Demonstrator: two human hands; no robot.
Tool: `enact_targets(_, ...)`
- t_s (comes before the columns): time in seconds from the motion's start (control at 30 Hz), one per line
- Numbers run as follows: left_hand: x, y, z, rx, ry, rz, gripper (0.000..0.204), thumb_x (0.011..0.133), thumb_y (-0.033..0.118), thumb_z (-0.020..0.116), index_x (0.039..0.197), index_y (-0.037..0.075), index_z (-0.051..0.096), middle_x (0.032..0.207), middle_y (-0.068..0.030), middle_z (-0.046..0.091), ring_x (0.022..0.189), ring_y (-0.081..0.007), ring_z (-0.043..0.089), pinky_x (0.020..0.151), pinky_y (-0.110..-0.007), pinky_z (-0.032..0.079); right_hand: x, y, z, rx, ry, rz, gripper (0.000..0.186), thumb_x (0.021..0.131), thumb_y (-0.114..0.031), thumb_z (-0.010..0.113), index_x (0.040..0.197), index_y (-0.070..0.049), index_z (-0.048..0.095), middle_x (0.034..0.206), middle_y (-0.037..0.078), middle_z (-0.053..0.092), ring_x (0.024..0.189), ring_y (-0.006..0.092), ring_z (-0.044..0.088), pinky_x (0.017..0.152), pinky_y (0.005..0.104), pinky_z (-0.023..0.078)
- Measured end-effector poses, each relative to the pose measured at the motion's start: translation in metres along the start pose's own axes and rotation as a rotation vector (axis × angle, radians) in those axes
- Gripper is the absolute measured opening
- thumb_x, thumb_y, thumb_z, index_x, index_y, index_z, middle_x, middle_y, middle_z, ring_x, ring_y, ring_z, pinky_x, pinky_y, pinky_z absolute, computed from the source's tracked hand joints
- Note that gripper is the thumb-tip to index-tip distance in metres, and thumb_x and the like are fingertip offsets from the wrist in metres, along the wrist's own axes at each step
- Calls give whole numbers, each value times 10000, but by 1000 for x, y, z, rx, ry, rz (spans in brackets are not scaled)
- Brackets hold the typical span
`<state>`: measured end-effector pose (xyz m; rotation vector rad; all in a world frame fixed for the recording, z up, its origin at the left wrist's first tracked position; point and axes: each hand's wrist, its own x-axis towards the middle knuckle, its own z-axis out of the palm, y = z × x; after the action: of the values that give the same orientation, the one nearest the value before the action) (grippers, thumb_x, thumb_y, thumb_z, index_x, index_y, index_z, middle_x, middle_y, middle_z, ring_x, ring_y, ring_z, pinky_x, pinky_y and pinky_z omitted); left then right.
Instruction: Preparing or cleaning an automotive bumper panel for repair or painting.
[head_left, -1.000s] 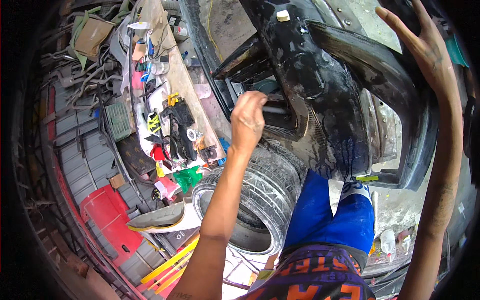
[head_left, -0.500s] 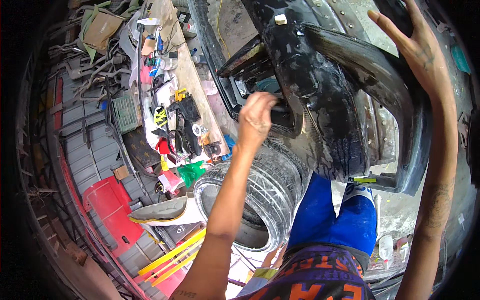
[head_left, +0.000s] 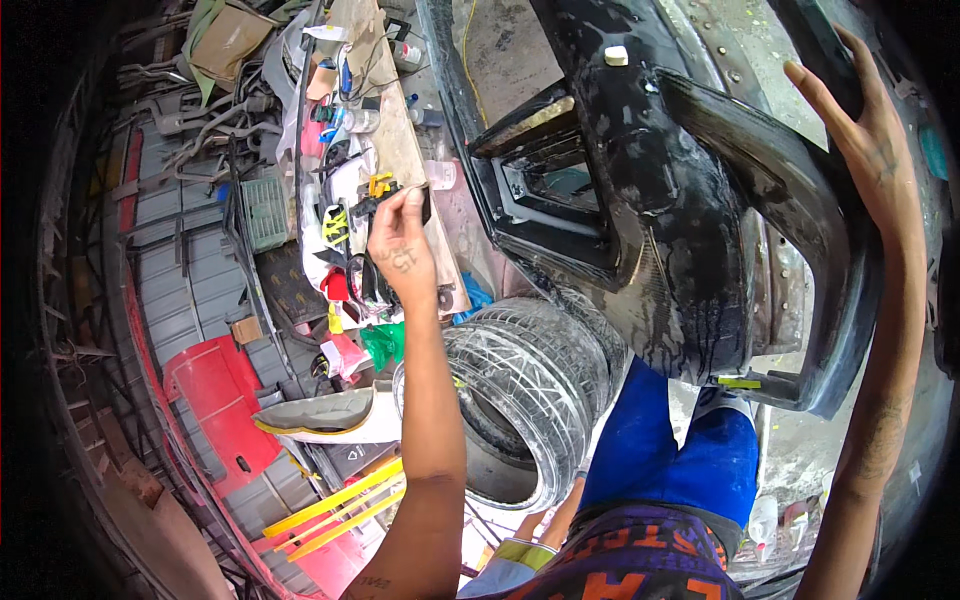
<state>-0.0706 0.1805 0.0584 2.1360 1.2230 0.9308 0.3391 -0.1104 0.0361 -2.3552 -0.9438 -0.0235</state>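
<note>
A large black bumper-like car panel, wet and streaked with pale smears, stretches before me. It has an angular framed opening on the left and a curved arm on the right. My left hand is over the cluttered bench, left of the panel, with its fingers pinched on a small dark flat piece; its kind cannot be made out. Spread wide, the fingers of my right hand lie by a dark bar at the panel's far right. A small whitish block rests on top of the panel.
Stacked dusty tires stand close below the panel. The long wooden bench carries bottles, cloths and tools. Metal pipes, a green crate, a red panel and yellow bars lie at the left.
My left hand has moved left from the framed opening to above the bench, uncovering that opening. My right hand stays at the panel's right side. The view has shifted slightly.
</note>
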Motion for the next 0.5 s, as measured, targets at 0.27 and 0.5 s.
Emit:
enact_targets(0.27, -14, -19, 45, -226, -283, -359, 176, 1031, 190, 643, 1050, 14, 651, 815, -21, 667, 661, -84, 613, 584, -256, 496, 0, 1, 4, -87, 45, -11, 865, 868, -731, 638, 1506, -167, 490, 1444, 229, 570, 1273, 380, 616, 1049, 504, 533)
enact_targets(0.5, -13, -13, 80, -5, -333, -221, 217, 933, 168, 770, 986, -25, 687, 823, -40, 696, 718, -94, 621, 649, -250, 493, 0, 12, 9, -58, 89, -62, 848, 877, -722, 637, 1496, -159, 499, 1414, 239, 588, 1251, 377, 630, 1053, 513, 522)
